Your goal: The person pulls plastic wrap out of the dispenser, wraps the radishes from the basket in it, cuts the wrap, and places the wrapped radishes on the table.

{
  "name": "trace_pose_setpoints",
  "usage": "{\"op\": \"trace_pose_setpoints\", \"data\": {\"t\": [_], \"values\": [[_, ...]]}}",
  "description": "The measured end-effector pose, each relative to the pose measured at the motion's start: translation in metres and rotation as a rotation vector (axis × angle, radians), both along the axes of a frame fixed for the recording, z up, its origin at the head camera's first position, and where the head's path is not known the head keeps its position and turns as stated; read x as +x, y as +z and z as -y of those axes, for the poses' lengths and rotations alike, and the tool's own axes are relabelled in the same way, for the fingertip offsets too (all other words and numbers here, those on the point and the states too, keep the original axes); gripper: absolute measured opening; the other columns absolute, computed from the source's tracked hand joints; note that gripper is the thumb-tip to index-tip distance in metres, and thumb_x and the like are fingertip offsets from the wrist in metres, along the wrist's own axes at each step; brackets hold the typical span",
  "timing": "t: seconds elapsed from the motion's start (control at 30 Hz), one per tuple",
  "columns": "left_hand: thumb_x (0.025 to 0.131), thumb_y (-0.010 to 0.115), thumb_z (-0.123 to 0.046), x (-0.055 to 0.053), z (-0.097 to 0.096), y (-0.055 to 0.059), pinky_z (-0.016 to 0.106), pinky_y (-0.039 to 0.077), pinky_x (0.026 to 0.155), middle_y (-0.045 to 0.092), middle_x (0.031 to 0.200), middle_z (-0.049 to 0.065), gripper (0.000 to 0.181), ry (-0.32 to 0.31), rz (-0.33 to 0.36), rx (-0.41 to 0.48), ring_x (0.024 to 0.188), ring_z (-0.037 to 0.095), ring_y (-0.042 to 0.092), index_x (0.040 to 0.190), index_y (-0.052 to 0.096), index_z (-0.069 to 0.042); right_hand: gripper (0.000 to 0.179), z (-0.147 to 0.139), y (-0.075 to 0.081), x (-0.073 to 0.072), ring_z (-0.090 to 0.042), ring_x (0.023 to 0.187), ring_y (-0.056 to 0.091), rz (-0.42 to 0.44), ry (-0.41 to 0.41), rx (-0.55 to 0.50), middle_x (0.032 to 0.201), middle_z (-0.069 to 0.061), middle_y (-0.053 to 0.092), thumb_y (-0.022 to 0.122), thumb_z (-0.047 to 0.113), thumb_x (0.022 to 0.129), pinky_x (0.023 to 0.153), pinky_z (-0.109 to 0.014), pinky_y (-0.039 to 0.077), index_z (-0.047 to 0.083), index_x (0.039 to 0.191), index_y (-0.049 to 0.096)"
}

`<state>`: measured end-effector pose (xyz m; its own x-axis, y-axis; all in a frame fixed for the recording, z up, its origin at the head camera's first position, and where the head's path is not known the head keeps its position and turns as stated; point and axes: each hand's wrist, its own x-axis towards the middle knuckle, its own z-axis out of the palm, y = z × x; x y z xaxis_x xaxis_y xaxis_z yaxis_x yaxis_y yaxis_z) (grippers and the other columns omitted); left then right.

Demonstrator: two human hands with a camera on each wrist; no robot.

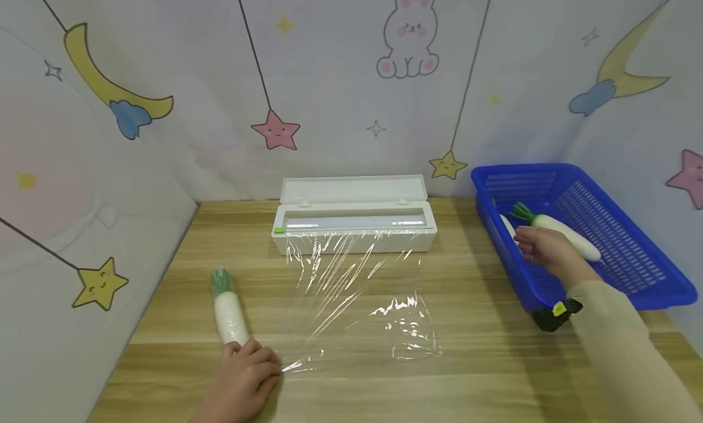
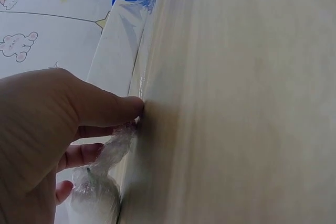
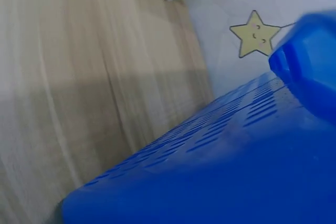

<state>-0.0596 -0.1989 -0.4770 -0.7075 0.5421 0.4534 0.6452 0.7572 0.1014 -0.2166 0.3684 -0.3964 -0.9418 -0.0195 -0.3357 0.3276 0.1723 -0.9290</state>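
A sheet of cling film stretches over the table from a white dispenser box with its lid up. My left hand pinches the film's near left corner between thumb and fingers. Just beyond that hand lies a white radish with green stems, wrapped in film; its twisted wrapped end is beside the fingers in the left wrist view. My right hand reaches into the blue basket, fingers extended above the white radishes, one of them with green stems. The right wrist view shows the basket's side, not the hand.
The basket stands at the table's right side, its raised rim under the right forearm. A printed cloth wall closes off the back of the wooden table, behind the dispenser, and more cloth rises at both sides.
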Motion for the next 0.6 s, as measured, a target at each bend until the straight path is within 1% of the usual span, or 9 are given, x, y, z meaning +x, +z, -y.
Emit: {"op": "trace_pose_setpoints", "data": {"t": [0.03, 0.1, 0.2, 0.3, 0.4, 0.43, 0.5, 0.53, 0.6], "values": [[0.061, 0.085, -0.019, 0.0, 0.0, 0.0, 0.037, 0.027, 0.071, 0.062, 0.083, -0.017, 0.018, 0.0, -0.001, 0.002, 0.081, 0.008, 0.048, 0.07, 0.07, -0.026, 0.018, 0.0, -0.001, -0.001, 0.004, 0.078, 0.053, 0.002, -0.005, 0.042, 0.083, 0.025, 0.056, 0.044, 0.024, 0.101, 0.07, -0.02, 0.047, 0.017, 0.106, 0.06], [0.061, 0.085, -0.019, -0.001, 0.0, 0.0, 0.037, 0.027, 0.071, 0.061, 0.083, -0.017, 0.018, 0.002, 0.001, 0.006, 0.081, 0.009, 0.048, 0.07, 0.071, -0.026, 0.036, 0.002, -0.001, -0.002, 0.002, 0.081, 0.051, 0.005, -0.03, 0.125, 0.087, 0.023, 0.052, 0.043, 0.026, 0.101, 0.071, -0.02, 0.048, 0.003, 0.127, 0.051], [0.061, 0.085, -0.017, -0.001, -0.001, 0.001, 0.037, 0.027, 0.071, 0.062, 0.082, -0.017, 0.018, 0.007, 0.011, 0.02, 0.08, 0.008, 0.047, 0.07, 0.071, -0.024, 0.061, 0.004, 0.0, -0.001, -0.001, 0.086, 0.046, 0.019, -0.055, 0.213, 0.094, 0.02, 0.047, 0.039, 0.027, 0.101, 0.072, -0.02, 0.048, -0.012, 0.145, 0.024], [0.06, 0.086, -0.015, -0.002, -0.001, 0.001, 0.037, 0.027, 0.071, 0.062, 0.082, -0.017, 0.019, 0.008, 0.026, 0.027, 0.079, 0.007, 0.047, 0.069, 0.071, -0.024, 0.063, 0.003, 0.001, 0.0, -0.004, 0.088, 0.043, 0.038, -0.077, 0.24, 0.099, 0.017, 0.045, 0.038, 0.025, 0.102, 0.072, -0.019, 0.048, -0.013, 0.147, 0.016], [0.06, 0.085, -0.015, -0.003, 0.0, 0.0, 0.037, 0.026, 0.071, 0.062, 0.082, -0.017, 0.019, 0.001, 0.026, 0.035, 0.08, 0.007, 0.047, 0.069, 0.071, -0.024, 0.063, 0.001, -0.002, 0.0, -0.013, 0.1, 0.047, 0.051, -0.055, 0.264, 0.121, -0.004, 0.054, 0.037, 0.025, 0.102, 0.076, -0.021, 0.048, -0.012, 0.148, 0.012], [0.06, 0.085, -0.016, -0.003, 0.0, 0.0, 0.037, 0.026, 0.071, 0.062, 0.082, -0.017, 0.019, -0.004, 0.018, 0.036, 0.08, 0.007, 0.047, 0.069, 0.071, -0.025, 0.064, 0.001, -0.003, 0.001, -0.021, 0.107, 0.048, 0.057, -0.04, 0.271, 0.133, -0.016, 0.048, 0.037, 0.024, 0.102, 0.08, -0.025, 0.048, -0.012, 0.148, 0.011], [0.06, 0.083, -0.017, -0.002, 0.001, -0.001, 0.037, 0.026, 0.071, 0.061, 0.083, -0.018, 0.018, -0.016, 0.006, 0.035, 0.08, 0.008, 0.048, 0.07, 0.07, -0.026, 0.065, 0.001, -0.006, 0.001, -0.038, 0.124, 0.041, 0.068, -0.004, 0.277, 0.149, -0.031, 0.026, 0.037, 0.023, 0.102, 0.093, -0.035, 0.046, -0.013, 0.148, 0.007], [0.062, 0.082, -0.019, -0.002, 0.001, -0.002, 0.037, 0.026, 0.071, 0.061, 0.083, -0.018, 0.016, -0.021, 0.004, 0.035, 0.08, 0.007, 0.049, 0.07, 0.07, -0.026, 0.065, 0.0, -0.008, 0.001, -0.044, 0.13, 0.034, 0.074, 0.017, 0.279, 0.152, -0.034, 0.015, 0.036, 0.022, 0.102, 0.098, -0.041, 0.043, -0.014, 0.147, 0.005], [0.062, 0.081, -0.021, -0.001, 0.002, -0.004, 0.036, 0.026, 0.071, 0.061, 0.083, -0.019, 0.015, -0.03, -0.003, 0.035, 0.08, 0.007, 0.05, 0.07, 0.07, -0.027, 0.064, 0.0, -0.011, 0.003, -0.051, 0.137, 0.021, 0.084, 0.059, 0.285, 0.151, -0.038, 0.011, 0.034, 0.018, 0.102, 0.106, -0.052, 0.034, -0.015, 0.146, 0.002]]}}
